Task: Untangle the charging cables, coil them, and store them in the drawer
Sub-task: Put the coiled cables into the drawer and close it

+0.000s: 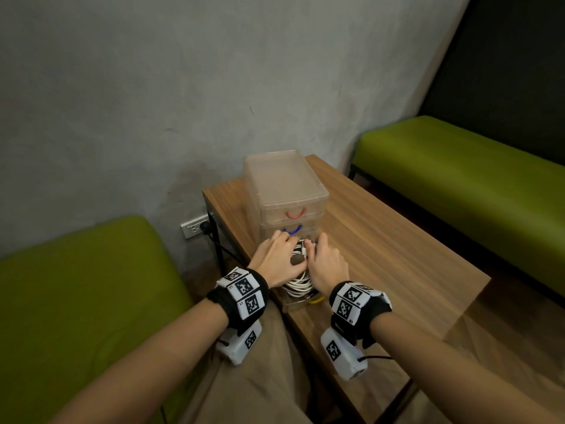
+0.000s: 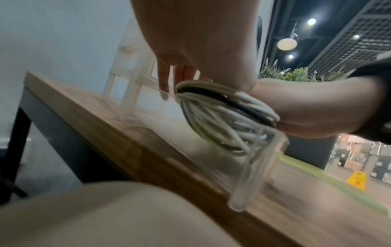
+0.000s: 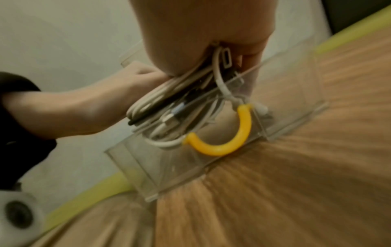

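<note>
Over the pulled-out clear plastic drawer with a yellow loop handle (image 3: pixel 222 133) on the wooden table (image 1: pixel 397 240), the left hand (image 1: pixel 276 258) and right hand (image 1: pixel 328 266) each curl round one bundle of coiled white and black charging cables (image 2: pixel 222 113) held between them, half inside it, before the clear three-drawer plastic cabinet (image 1: pixel 284 185)

Grey wall (image 1: pixel 153 87), green benches (image 1: pixel 458 172), wooden table (image 1: pixel 397 240).
</note>
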`<state>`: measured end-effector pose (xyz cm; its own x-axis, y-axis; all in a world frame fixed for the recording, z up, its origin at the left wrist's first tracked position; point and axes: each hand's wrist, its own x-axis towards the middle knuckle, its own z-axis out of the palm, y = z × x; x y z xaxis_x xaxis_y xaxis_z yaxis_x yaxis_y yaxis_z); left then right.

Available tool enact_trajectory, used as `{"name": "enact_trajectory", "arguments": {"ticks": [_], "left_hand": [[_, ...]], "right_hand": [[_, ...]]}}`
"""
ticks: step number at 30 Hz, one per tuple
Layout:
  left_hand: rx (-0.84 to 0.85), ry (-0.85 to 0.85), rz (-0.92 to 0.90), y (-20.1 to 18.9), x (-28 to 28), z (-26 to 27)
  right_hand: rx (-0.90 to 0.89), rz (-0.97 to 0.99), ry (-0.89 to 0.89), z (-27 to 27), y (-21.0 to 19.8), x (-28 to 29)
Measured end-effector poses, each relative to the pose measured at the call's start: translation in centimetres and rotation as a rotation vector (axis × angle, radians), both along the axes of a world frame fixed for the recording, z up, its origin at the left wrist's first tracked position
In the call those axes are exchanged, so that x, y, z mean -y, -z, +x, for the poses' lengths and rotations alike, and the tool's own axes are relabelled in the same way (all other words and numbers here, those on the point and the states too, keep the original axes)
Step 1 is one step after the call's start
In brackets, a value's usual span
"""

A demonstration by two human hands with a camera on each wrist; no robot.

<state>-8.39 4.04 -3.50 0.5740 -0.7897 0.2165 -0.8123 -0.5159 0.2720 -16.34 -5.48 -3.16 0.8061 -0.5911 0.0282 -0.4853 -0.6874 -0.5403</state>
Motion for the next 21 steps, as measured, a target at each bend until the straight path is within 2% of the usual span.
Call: {"name": "enact_trajectory", "arguments": {"ticks": [3, 7, 11, 15, 19, 21], "left_hand": [[0.111, 0.051, 0.039, -0.4, -0.2, 0.1], [0.258, 0.148, 0.083, -1.1, -0.4, 0.4], [0.137, 0.156, 0.065, -0.5, -0.6, 0.3], [-0.021, 0.160, -0.044, 0.1, -0.8, 0.4], [0.012, 0.184, 0.106, 0.2, -0.8, 0.7], [0.134, 0.229, 0.148, 0.1, -0.9, 0.8]], "right_hand": [[0.038, -0.004, 0.007, -0.1, 0.4, -0.3], [0.161, 0.110, 0.006, 0.0, 1.3, -0.3], [0.216, 0.120, 0.004, 0.0, 1.9, -0.3], [0.095, -0.095, -0.034, -0.1, 1.0, -0.1], [0.043, -0.103, -0.090, -0.5, 1.1, -0.4], [0.046, -0.067, -0.120, -0.8, 1.8, -0.3]]}}
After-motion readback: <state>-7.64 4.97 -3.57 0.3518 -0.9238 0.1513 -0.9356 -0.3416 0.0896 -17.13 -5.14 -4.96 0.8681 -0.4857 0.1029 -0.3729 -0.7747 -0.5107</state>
